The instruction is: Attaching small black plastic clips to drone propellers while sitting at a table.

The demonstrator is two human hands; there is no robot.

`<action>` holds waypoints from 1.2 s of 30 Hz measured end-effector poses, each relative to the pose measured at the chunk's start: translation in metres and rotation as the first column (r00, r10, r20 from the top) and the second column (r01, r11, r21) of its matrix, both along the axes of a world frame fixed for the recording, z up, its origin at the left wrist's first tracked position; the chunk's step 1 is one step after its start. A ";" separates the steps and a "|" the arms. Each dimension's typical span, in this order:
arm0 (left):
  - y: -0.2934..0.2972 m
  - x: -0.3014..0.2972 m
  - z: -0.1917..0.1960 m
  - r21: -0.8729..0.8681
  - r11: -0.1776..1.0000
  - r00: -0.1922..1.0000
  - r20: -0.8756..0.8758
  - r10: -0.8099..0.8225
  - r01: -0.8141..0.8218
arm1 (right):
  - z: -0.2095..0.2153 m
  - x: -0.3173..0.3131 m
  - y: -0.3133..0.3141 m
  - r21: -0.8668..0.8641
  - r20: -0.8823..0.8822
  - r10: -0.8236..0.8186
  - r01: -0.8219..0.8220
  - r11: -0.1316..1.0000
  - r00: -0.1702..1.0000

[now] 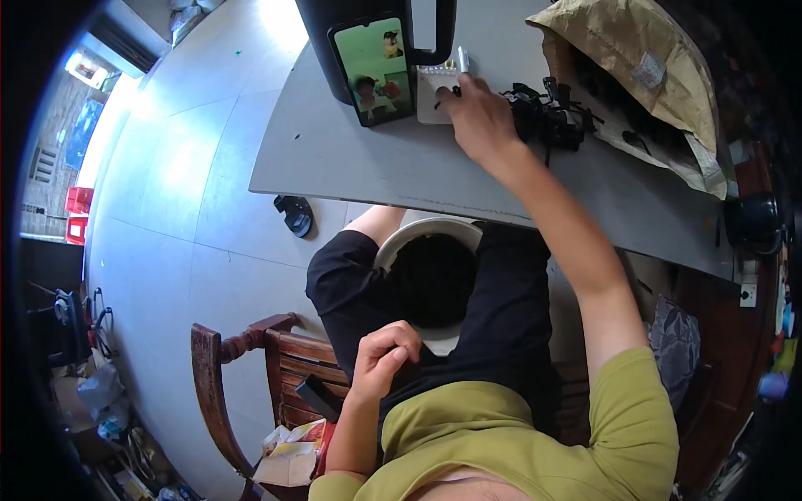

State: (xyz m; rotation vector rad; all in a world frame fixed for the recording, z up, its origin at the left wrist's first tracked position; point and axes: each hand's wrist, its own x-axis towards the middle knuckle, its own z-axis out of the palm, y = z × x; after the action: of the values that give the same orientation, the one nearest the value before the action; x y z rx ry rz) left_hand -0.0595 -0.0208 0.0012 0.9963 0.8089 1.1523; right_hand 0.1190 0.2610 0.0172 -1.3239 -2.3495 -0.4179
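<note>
A wooden chair is seen at the far left, just beside the left hand. The left hand is curled into a loose fist on the lap, over black shorts; whether anything is held inside it cannot be told. A white bowl with dark contents is held between the knees, just beyond that hand. On the grey table, a phone is propped upright against a black jug. Just right of the phone, a small white notepad is pressed by the right hand; the fingers are closed narrowly, and a white marker is seen at the fingertips. To the right of that hand lie 1 tangle of black clips and a brown paper bag.
</note>
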 end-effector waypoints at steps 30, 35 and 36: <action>0.021 0.028 0.027 0.466 0.877 0.815 -0.461 0.352 -0.115 | -0.004 0.008 -0.225 -0.048 -0.573 -0.807 -0.977 0.206 -0.142; 0.026 0.023 0.037 0.470 0.879 0.824 -0.468 0.321 -0.076 | 0.004 0.013 -0.216 -0.052 -0.541 -0.839 -0.994 0.099 -0.055; 0.029 0.023 0.041 0.474 0.878 0.836 -0.453 0.309 -0.067 | 0.012 0.014 -0.214 -0.068 -0.513 -0.858 -0.997 0.028 0.011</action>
State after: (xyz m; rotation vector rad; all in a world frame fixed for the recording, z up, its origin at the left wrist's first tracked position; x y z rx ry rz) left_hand -0.0368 0.0083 0.0425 1.6884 1.1228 1.2914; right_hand 0.1327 0.0472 0.0291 -0.5415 -0.5745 2.3550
